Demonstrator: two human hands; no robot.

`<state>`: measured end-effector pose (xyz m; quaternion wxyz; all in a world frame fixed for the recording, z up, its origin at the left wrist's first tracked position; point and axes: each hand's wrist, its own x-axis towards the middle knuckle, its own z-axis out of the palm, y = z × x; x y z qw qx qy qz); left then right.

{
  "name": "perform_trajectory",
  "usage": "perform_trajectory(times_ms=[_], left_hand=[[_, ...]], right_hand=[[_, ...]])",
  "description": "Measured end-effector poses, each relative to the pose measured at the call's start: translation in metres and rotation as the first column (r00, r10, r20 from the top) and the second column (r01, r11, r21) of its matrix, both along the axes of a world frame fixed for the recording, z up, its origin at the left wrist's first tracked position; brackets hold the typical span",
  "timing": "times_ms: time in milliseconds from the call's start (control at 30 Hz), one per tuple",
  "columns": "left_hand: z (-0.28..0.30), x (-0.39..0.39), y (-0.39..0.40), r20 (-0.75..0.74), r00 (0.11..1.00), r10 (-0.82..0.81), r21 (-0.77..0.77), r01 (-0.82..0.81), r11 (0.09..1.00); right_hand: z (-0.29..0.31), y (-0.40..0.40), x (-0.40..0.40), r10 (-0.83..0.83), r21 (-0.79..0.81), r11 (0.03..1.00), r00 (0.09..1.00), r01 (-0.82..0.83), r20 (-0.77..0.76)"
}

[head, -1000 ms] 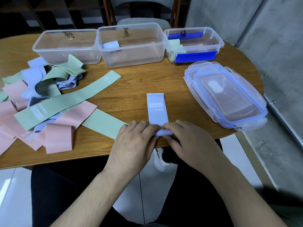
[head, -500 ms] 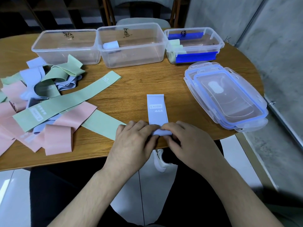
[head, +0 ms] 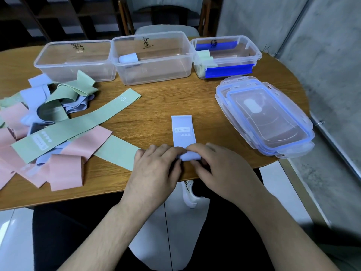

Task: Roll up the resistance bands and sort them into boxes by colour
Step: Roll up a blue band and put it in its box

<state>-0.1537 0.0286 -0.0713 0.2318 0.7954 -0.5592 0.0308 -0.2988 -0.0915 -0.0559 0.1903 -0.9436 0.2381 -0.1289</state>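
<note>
Left hand [head: 154,169] and right hand [head: 220,169] pinch rolled near end of flat lavender rubber band [head: 183,132]; uneven finger pressure could skew roll sideways, loosen coil

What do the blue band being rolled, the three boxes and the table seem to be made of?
Blue band: probably matte rubbery latex; it curls smoothly into a roll under both hands, left hand and right hand.
Boxes: clear glossy plastic; contents show through.
Table: wood or wood-look laminate; grain lines, slight sheen.
</note>
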Motion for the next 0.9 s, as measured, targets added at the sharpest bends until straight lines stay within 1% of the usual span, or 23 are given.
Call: perform_trajectory(times_ms=[167,333,533,667,900], left_hand=[[-0.001,0.004,-0.005,-0.031,0.998,-0.055,-0.025,0.054,0.998],[0.001,0.005,-0.004,-0.075,0.995,-0.067,-0.04,0.064,0.997],[0.0,0.007,-0.004,-0.028,0.997,-0.073,-0.019,0.072,0.997],[-0.002,0.009,-0.007,0.006,0.998,-0.065,-0.002,0.065,0.998],[0.0,0.011,-0.012,0.014,0.998,-0.053,0.011,0.053,0.999]], right_hand=[[-0.002,0.0,0.0,-0.008,-0.026,1.0,1.0,0.008,-0.002],[0.001,-0.005,0.006,-0.01,0.02,1.0,1.0,0.011,-0.016],[0.003,-0.011,0.011,-0.002,0.059,0.998,0.999,0.004,-0.037],[0.003,-0.011,0.01,-0.02,0.023,1.0,0.999,0.021,-0.032],[0.0,-0.013,0.012,-0.013,0.028,1.0,1.0,0.014,-0.024]])
